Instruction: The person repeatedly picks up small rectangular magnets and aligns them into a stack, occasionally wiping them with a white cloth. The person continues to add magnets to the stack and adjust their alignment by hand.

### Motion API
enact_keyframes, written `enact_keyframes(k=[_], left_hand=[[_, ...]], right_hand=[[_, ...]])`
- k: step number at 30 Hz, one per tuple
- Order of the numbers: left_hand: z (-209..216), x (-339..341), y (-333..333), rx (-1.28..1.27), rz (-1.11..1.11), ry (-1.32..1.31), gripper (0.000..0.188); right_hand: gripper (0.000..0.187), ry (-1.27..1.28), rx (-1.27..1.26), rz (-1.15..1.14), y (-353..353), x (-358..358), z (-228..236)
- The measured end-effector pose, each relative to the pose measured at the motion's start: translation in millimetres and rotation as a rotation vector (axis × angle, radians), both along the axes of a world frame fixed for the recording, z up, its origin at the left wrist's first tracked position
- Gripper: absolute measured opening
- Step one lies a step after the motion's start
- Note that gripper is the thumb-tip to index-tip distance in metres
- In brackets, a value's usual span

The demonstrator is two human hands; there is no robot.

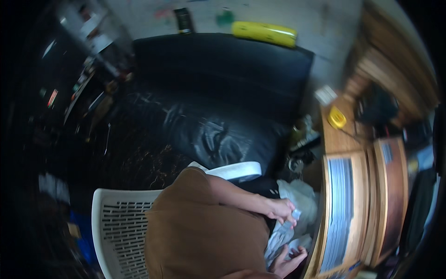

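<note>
My left hand is closed round a bunched part of a pale, see-through plastic bag, with a light bluish end poking out past the fingers. The rest of the bag spreads around and below that hand, over my lap. Lower down, close to the bag's near folds, my right hand has its fingers parted and partly curled, and nothing shows in it. Blur hides what the bag contains, if anything.
I sit on a white plastic chair. Right of my hands stands a wooden cabinet with a yellow tape measure behind it. A black sofa carries a yellow roll along its back. A white curved bar lies beyond my left arm.
</note>
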State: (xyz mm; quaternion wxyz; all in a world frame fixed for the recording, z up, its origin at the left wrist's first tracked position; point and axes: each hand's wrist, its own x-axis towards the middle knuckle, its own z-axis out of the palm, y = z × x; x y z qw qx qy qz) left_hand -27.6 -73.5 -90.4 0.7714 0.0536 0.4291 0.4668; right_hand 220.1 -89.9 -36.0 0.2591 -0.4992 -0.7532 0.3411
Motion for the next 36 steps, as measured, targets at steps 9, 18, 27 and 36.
enact_keyframes(k=[9,18,27,36], left_hand=[[24,1,-9,0.149,-0.047,-0.025,0.015],[24,10,0,0.163,-0.143,-0.013,0.014],[20,13,2,0.189,-0.145,0.004,0.013],[32,16,-4,0.234,-0.088,-0.063,0.013]], right_hand=[[0.022,0.242,-0.315,0.363,16,-13,-46],[0.019,0.447,-0.193,0.348,9,-14,-56],[0.019,0.396,-0.319,0.266,8,-10,-63],[0.017,0.399,-0.024,0.458,17,-17,-51]])
